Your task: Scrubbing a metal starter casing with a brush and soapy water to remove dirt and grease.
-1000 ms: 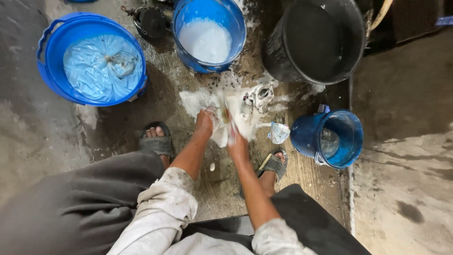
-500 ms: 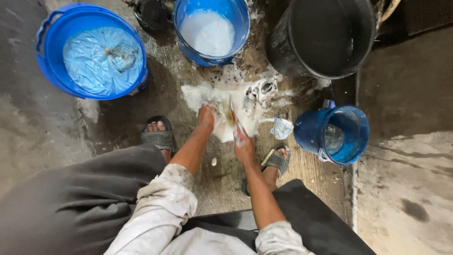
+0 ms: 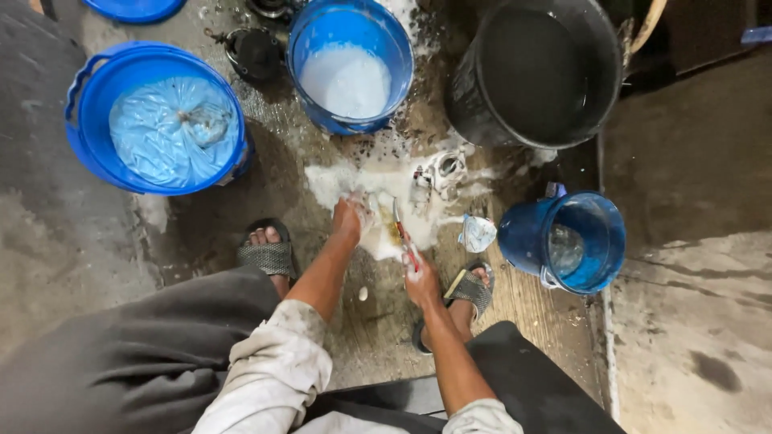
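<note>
Right hand (image 3: 421,277) grips a brush (image 3: 404,239), its long axis running up-left onto the soapy cloth (image 3: 382,229) on the floor (image 3: 370,337). Left hand (image 3: 349,219) pins the cloth's left edge, fingers closed on it. Beyond stands a foamy bucket (image 3: 351,64).

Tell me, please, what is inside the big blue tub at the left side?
Inside the big blue tub lies a crumpled light blue plastic sheet, knotted near its middle. It covers nearly the whole inside, so whatever is under it, and the tub's bottom, cannot be seen.
</note>
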